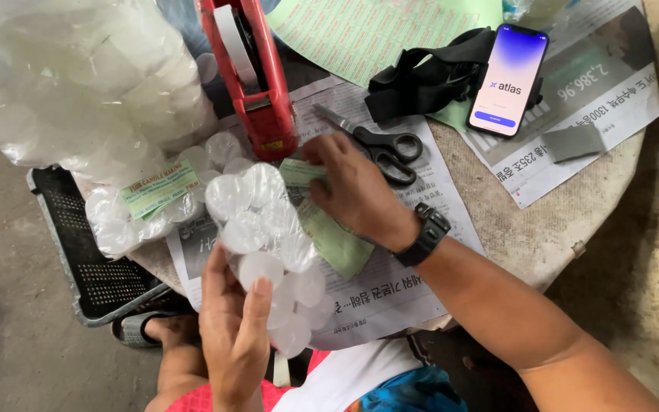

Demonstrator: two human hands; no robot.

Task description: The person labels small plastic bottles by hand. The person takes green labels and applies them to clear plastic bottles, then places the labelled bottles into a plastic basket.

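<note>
Clear plastic film encloses the packet of small white discs point(268, 244), which is held above the near edge of the table, over the newspaper point(390, 282). The packet is supported from below by the left hand point(234, 328), the fingers curled up against its lower discs and the thumb laid on one face; the grip is partly closed around the bundle, not clenched. The right hand point(356, 191) is closed at the fingertips on a green paper label point(303, 174) at the packet's upper right edge (whether the label is already fixed to the film cannot be told).

The packet is judged light and loosely bound: the discs look rigid singly, but the film is soft and slippery, so the bundle is likely to sag or shift if pinched at one corner. It is best taken by a broad hold underneath.

A second labelled packet point(154, 206) lies just beside, to the left. Beyond are noted a red tape dispenser point(257, 84), black-handled scissors point(379, 145), a phone point(509, 76) and a large bag of similar discs point(78, 76). A black crate point(85, 252) stands below the table's left edge.
</note>
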